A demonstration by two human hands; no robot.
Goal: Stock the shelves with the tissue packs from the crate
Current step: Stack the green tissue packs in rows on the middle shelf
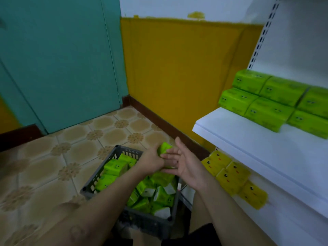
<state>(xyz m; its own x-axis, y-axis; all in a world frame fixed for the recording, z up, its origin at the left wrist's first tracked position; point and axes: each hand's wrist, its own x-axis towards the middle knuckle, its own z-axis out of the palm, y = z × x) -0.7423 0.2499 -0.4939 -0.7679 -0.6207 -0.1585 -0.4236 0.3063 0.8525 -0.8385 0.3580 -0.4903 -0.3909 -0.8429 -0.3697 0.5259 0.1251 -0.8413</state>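
A dark grey plastic crate stands on the tiled floor, holding several green tissue packs. My left hand grips one green pack just above the crate's far right corner. My right hand is beside it with fingers spread, palm up, fingertips touching the pack's underside. On the white shelf at the right, several green packs lie stacked in two layers. Yellow packs sit on the shelf below.
A yellow wall and a teal door close off the corner behind the crate. Patterned floor tiles stretch to the left. The shelf's slotted upright rises at the top right.
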